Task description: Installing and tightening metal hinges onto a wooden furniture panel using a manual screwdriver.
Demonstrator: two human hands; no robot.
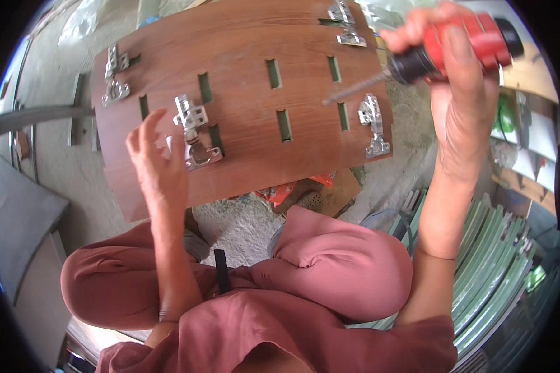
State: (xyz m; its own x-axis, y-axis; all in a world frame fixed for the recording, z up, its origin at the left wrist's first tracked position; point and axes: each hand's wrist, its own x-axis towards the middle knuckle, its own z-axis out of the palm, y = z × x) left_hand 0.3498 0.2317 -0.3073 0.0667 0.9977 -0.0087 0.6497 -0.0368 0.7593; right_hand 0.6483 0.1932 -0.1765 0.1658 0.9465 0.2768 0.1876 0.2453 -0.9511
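Note:
A brown wood-grain panel (242,168) with several rectangular slots lies before me. My right hand (457,81) is closed round the red handle of a screwdriver (476,46), raised over the panel's right side. Its thin shaft slants down to the left, its tip over the panel. My left hand (155,158) has its fingers curved and apart, beside a silver cabinet hinge (196,133). Whether a fingertip touches that hinge, I cannot tell. Other cabinet hinges sit at the far left (114,74), the far right (345,25) and the right edge (373,124) of the panel.
Under the panel's near edge lie an orange package (277,194) and some cardboard (342,193). Long green strips (491,267) are stacked at my right. Shelves with assorted items (522,143) stand beyond them. A grey sheet (22,217) is at the left.

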